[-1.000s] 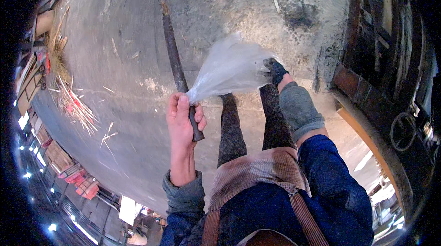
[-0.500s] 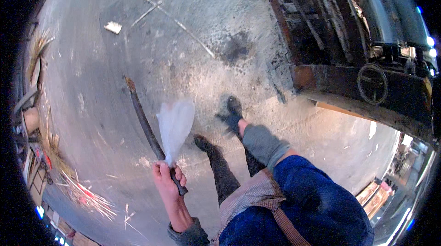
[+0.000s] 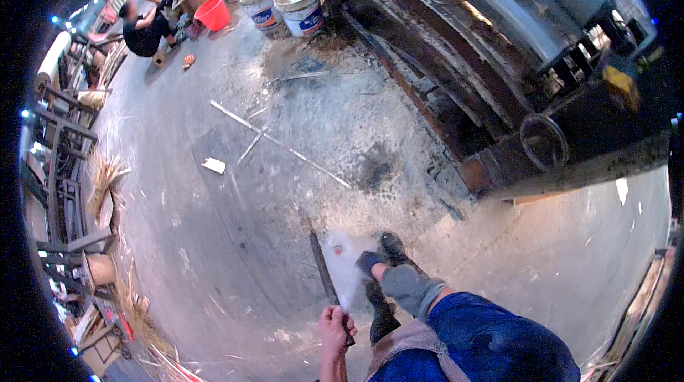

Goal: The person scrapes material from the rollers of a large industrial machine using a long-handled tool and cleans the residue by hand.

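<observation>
The grey floor spreads widely around the hands; a dark machine makes its edge at upper right, and straw lies along the left. The left hand has its grip clamped on a dark stick and the narrow end of a plastic bag. The bag, whitish and thin, widens beside the stick, above the floor. The gloved right hand is at its side; I cannot tell if this grip is closed.
</observation>
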Tool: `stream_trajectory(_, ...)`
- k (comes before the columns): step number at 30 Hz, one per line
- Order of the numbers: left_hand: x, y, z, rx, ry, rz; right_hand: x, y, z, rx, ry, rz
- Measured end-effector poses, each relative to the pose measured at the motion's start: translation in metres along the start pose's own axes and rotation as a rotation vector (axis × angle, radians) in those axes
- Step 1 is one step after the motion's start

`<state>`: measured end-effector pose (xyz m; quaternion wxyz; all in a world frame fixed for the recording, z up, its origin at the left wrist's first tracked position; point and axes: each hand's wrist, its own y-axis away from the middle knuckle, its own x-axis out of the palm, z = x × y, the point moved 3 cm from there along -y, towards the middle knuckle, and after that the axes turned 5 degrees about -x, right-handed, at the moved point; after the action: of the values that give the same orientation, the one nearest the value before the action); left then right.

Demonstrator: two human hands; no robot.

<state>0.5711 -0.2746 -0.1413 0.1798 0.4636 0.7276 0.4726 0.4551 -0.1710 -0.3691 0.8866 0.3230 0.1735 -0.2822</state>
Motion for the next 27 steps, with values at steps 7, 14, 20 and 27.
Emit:
stream_trajectory(7,0.011,0.014,0.000,0.049,-0.120,0.112,-0.029,0.108,-0.079,0.282,0.062,-0.271)
stream_trajectory(14,0.045,0.088,0.000,0.082,-0.357,0.308,-0.027,0.187,-0.050,0.442,-0.100,-0.825)
stream_trajectory(20,0.088,0.158,0.027,0.044,-0.505,0.509,0.005,0.199,-0.039,0.363,-0.164,-0.410)
stream_trajectory(27,0.129,0.150,0.094,0.040,-0.722,0.533,0.097,0.282,-0.209,0.279,-0.124,-0.494)
